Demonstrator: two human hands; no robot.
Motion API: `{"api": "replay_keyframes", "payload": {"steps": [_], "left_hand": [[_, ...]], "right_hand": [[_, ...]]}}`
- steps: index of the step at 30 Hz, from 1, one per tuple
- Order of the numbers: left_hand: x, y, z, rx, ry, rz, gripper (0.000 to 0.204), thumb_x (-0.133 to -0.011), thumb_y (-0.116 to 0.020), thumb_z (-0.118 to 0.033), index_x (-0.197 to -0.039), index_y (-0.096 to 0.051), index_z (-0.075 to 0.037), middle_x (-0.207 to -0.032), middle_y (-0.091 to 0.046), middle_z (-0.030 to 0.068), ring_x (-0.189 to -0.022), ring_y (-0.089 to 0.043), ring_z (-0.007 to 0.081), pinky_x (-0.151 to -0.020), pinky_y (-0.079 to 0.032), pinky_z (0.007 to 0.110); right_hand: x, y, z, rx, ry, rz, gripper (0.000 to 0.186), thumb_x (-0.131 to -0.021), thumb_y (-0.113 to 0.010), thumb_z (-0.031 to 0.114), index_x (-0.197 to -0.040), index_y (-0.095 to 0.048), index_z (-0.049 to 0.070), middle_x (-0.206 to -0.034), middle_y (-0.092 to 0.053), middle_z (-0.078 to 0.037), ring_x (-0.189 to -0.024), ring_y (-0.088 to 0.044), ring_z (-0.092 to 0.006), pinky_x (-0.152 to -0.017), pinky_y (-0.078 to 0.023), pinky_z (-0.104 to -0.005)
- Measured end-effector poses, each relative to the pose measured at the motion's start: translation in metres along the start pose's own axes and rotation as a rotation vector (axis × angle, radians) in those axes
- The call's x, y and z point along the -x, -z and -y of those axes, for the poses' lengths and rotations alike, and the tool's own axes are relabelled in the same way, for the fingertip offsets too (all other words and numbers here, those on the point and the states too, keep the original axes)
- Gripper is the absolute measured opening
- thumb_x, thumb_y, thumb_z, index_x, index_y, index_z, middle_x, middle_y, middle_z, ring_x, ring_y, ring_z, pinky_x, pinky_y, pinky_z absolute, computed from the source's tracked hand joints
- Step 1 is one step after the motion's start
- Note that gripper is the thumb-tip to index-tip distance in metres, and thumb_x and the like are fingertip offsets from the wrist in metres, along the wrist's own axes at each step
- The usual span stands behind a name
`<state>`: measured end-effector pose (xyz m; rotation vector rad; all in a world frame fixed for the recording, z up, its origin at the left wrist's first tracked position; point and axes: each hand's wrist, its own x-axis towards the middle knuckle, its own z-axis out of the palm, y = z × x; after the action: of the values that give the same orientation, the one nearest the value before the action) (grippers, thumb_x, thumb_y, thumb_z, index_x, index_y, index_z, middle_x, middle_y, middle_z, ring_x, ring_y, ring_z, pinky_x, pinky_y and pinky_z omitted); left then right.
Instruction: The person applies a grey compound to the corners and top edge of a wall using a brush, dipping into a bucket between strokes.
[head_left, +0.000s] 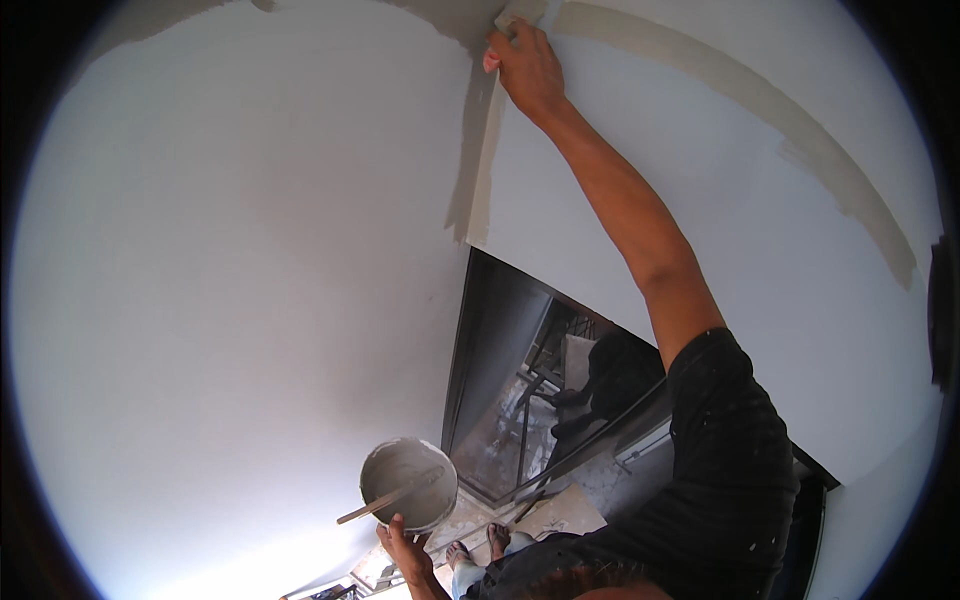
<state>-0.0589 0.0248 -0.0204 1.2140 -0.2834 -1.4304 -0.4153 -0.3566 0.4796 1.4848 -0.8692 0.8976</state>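
My right hand [525, 65] is raised high at the wall corner, pressing a small pale putty blade [512, 18] against the top of the corner; only the blade's edge shows above my fingers. A grey-beige strip of wet filler [480, 160] runs down the corner below it. Low in the picture, my left hand [405, 548] grips the underside of a round bucket [372, 478] of grey putty. A flat scraper with a wooden handle [385, 500] lies across the putty inside it.
White walls [230, 280] meet at the corner. A curved band of filler [800, 125] crosses the right wall. Below the corner is a dark opening [500, 340] with scaffolding bars behind it. My feet [478, 548] stand on a spattered floor with a board [560, 512].
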Motion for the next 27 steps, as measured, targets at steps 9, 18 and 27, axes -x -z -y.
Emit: {"api": "replay_keyframes", "payload": {"steps": [9, 18, 27], "left_hand": [[-0.005, 0.006, 0.003, -0.002, -0.001, -0.019, 0.068, -0.082, -0.067, -0.040, -0.135, -0.037, -0.009, -0.134, -0.045, 0.0178, -0.119, -0.052, 0.0378, -0.088, -0.049, 0.055], [-0.005, 0.006, 0.005, -0.011, -0.010, -0.014, 0.070, -0.081, -0.067, -0.042, -0.135, -0.038, -0.009, -0.133, -0.047, 0.0180, -0.118, -0.053, 0.0382, -0.087, -0.049, 0.053], [0.001, 0.000, 0.003, -0.018, -0.023, -0.035, 0.071, -0.081, -0.068, -0.043, -0.135, -0.038, -0.008, -0.132, -0.049, 0.0181, -0.116, -0.055, 0.0389, -0.083, -0.052, 0.052]], "right_hand": [[0.005, 0.003, 0.007, 0.021, -0.099, 0.089, 0.036, -0.077, -0.067, -0.001, -0.108, -0.065, 0.018, -0.128, -0.053, -0.013, -0.115, -0.054, -0.0358, -0.089, -0.052, -0.0457], [0.005, 0.012, 0.005, 0.043, -0.116, 0.080, 0.038, -0.077, -0.067, -0.002, -0.110, -0.065, 0.017, -0.131, -0.052, -0.014, -0.117, -0.052, -0.0379, -0.090, -0.052, -0.0458], [0.014, 0.040, 0.005, -0.137, -0.180, -0.046, 0.033, -0.079, -0.068, 0.000, -0.108, -0.064, 0.014, -0.122, -0.058, -0.012, -0.109, -0.057, -0.0355, -0.085, -0.054, -0.0442]]}}
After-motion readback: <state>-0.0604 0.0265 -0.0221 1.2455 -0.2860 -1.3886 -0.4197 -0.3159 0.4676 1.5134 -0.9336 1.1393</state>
